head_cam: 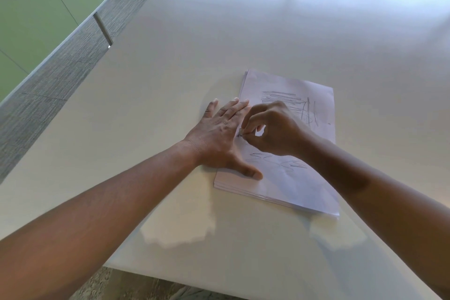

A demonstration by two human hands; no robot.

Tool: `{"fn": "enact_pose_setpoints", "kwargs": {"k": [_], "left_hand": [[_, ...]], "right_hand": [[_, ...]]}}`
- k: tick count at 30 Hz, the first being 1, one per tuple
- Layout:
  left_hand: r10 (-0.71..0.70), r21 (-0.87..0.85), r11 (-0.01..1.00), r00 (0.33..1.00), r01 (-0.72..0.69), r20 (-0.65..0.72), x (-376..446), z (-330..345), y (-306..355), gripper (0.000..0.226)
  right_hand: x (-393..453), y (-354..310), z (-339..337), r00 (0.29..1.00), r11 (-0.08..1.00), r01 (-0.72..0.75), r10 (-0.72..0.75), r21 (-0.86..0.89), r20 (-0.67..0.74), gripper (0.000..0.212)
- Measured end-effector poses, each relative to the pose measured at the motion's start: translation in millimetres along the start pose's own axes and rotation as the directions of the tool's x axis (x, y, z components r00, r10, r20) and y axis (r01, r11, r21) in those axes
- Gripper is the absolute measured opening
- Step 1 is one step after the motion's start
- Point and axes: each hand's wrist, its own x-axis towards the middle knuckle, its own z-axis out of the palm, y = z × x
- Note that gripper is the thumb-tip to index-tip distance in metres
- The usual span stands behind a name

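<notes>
A stack of white paper sheets (289,185) lies on the white table (219,44), the top sheet marked with pencil scribbles. My left hand (224,139) lies flat with straight fingers on the stack's left edge, thumb spread toward me. My right hand (272,129) hovers over the sheet's left side with fingers curled, pinching something small and thin at its fingertips right beside the left hand; what it pinches is too small to tell.
The table's left edge runs diagonally beside grey carpet (73,61). A green glass panel (36,12) with a metal post (103,29) stands at the far left. The table's near edge lies below my forearms.
</notes>
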Motion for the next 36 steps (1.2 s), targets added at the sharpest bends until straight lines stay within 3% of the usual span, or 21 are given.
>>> {"fn": "enact_pose_setpoints", "kwargs": {"k": [5, 11, 16, 22, 27, 33, 36], "left_hand": [[-0.002, -0.013, 1.0, 1.0, 0.002, 0.008, -0.2, -0.4, -0.7, 0.16], [-0.009, -0.014, 1.0, 1.0, 0.009, 0.007, -0.2, -0.6, 0.4, 0.162], [-0.011, -0.015, 1.0, 1.0, 0.011, 0.012, 0.1, -1.0, 1.3, 0.161], [-0.004, -0.011, 1.0, 1.0, 0.004, 0.004, -0.3, -1.4, 1.1, 0.16], [-0.011, -0.022, 1.0, 1.0, 0.011, 0.011, -0.3, -2.1, 0.3, 0.161], [-0.003, -0.013, 1.0, 1.0, 0.004, 0.013, -0.5, -2.4, 0.9, 0.161], [-0.01, -0.019, 1.0, 1.0, 0.01, 0.014, -1.2, -2.1, 0.5, 0.161]], "right_hand": [[-12.1, -6.1, -7.2, 0.993, 1.0, 0.013, -0.016, 0.025, 0.121, 0.009], [-1.5, 5.9, -8.8, 0.999, 0.998, -0.038, 0.036, -0.044, -0.039, 0.008], [-13.8, -3.8, -10.0, 0.994, 1.0, 0.026, -0.027, 0.018, 0.109, 0.009], [-5.1, 1.7, -10.6, 1.0, 1.0, 0.002, -0.002, -0.001, 0.016, 0.01], [-14.5, -3.7, -14.5, 0.986, 0.999, 0.029, -0.034, 0.036, 0.161, 0.009], [-4.9, 1.9, -13.8, 0.997, 0.999, 0.03, -0.032, 0.023, 0.07, 0.011], [-11.1, -2.4, -16.8, 0.985, 0.998, 0.045, -0.052, 0.043, 0.167, 0.01]]}}
